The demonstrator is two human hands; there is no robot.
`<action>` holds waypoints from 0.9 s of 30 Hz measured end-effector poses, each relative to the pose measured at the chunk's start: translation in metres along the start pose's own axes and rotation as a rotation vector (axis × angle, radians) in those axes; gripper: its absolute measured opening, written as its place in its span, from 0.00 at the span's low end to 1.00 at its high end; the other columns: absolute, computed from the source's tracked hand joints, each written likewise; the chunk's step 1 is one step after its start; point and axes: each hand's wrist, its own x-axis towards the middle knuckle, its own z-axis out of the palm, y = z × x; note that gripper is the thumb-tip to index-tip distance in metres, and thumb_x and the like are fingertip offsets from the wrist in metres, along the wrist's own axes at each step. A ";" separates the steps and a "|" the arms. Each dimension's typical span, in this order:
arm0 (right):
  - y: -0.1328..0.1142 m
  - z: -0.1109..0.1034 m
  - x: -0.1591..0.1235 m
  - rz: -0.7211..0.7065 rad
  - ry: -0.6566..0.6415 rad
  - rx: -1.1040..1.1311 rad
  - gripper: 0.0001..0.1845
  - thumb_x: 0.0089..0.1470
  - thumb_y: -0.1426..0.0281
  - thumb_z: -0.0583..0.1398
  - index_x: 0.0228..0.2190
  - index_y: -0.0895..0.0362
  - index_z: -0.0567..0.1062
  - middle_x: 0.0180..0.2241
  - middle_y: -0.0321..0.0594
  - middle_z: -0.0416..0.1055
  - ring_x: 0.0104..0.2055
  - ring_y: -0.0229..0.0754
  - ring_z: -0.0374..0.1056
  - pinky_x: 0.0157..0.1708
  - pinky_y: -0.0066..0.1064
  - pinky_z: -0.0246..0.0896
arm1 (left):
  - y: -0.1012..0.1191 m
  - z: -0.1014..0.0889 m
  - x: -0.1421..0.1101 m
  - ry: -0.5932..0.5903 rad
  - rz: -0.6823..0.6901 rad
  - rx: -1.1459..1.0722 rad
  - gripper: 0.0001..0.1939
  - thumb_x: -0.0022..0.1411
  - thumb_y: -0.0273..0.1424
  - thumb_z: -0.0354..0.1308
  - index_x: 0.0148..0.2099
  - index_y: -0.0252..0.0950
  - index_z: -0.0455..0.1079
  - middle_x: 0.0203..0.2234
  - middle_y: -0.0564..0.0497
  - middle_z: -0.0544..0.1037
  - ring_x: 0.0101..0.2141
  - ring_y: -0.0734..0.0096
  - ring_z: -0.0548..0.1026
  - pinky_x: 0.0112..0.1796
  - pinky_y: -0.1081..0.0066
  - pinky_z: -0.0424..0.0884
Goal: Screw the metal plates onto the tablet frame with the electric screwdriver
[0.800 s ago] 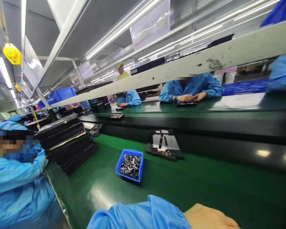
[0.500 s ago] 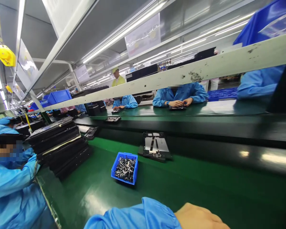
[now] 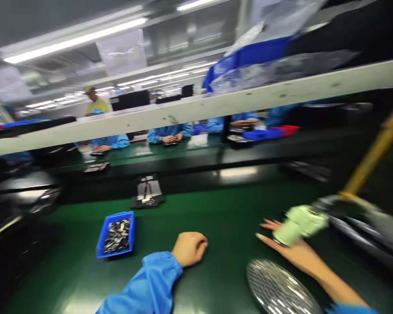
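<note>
My left hand, in a blue sleeve, rests on the green bench as a loose fist; nothing shows in it. Farther right, my right hand reaches forward with thumb and fingers stretched apart. Over its back and knuckles lies a pale green, blurred tool-like body; whether the hand touches or grips it is unclear. A yellow cord slants down to that body's right end. Just below the right hand is a shiny round dish with a dimpled surface. Left of my fist stands a blue bin of small metal-and-black parts.
A flat device part lies on the bench's back edge. Dark stacked panels stand at left. A pale rail crosses overhead. Behind it, co-workers in blue sleeves work beside blue and red bins. A grey cable loops at right.
The view has swung right and levelled. My left hand now shows whole as a fist. My right hand, the green body and the round dish have come into view.
</note>
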 end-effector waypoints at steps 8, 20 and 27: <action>-0.002 -0.033 -0.029 0.150 -0.031 0.020 0.31 0.41 0.54 0.75 0.44 0.58 0.82 0.56 0.54 0.74 0.58 0.60 0.71 0.62 0.50 0.66 | -0.022 0.008 0.012 0.055 0.141 -0.106 0.16 0.72 0.33 0.46 0.42 0.38 0.76 0.34 0.48 0.82 0.37 0.62 0.80 0.40 0.67 0.73; -0.012 -0.068 -0.103 0.373 0.119 -0.113 0.23 0.63 0.54 0.63 0.50 0.59 0.79 0.53 0.53 0.76 0.57 0.58 0.72 0.61 0.52 0.65 | -0.026 0.008 0.024 0.009 0.104 -0.114 0.12 0.72 0.34 0.51 0.44 0.40 0.76 0.36 0.51 0.81 0.38 0.62 0.79 0.38 0.68 0.66; -0.069 -0.045 -0.160 0.281 -0.052 -0.120 0.56 0.44 0.43 0.74 0.66 0.57 0.65 0.66 0.56 0.62 0.69 0.64 0.57 0.72 0.61 0.41 | -0.013 0.002 0.027 -0.027 0.083 -0.041 0.09 0.73 0.31 0.54 0.44 0.42 0.77 0.37 0.53 0.82 0.39 0.63 0.79 0.35 0.71 0.63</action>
